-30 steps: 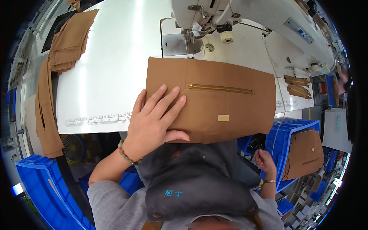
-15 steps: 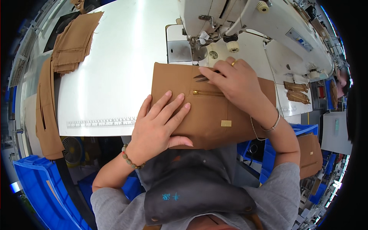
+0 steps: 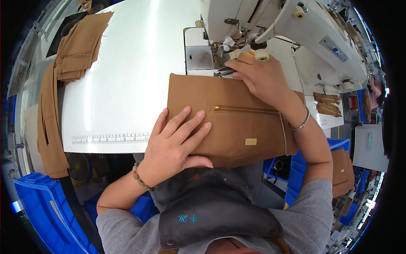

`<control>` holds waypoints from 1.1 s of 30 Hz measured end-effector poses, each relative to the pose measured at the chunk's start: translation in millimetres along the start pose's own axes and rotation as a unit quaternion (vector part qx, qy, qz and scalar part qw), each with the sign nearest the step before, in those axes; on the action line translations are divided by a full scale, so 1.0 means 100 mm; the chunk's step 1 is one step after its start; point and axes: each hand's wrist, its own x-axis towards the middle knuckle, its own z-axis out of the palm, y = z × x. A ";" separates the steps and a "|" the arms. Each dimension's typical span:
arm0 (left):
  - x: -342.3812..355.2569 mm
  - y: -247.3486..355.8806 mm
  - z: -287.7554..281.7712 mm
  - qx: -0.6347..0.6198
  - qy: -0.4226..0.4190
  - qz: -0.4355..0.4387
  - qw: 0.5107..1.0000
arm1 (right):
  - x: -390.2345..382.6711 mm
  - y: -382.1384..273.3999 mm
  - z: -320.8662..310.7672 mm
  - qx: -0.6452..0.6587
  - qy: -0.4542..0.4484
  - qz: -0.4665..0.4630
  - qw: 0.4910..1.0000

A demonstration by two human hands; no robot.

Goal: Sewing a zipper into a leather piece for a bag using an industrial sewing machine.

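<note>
At the near edge of the white sewing table [image 3: 122, 93], the left hand [image 3: 171, 148] lies with spread fingers upon a brown zippered fabric panel [image 3: 230, 135]. Across the panel's far edge, the right hand [image 3: 265, 80] pinches dark thread snips [image 3: 226, 71] below the sewing machine [image 3: 313, 36].

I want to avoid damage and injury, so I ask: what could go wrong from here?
The dark snips in the right hand are close to the far edge of the brown fabric and might nick it. That hand is also close to the sewing machine, so fingers could be hurt if it ran.
</note>
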 end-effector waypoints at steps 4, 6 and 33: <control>0.00 0.00 0.02 0.006 0.020 0.005 1.000 | -0.06 0.00 0.05 0.036 0.027 0.000 0.999; 0.00 0.00 0.04 0.012 0.027 0.006 1.000 | -0.09 -0.02 0.05 0.031 0.043 0.012 0.999; -0.02 -0.05 0.09 0.030 0.040 0.043 0.998 | -1.97 0.50 -0.68 -0.042 0.098 0.218 0.970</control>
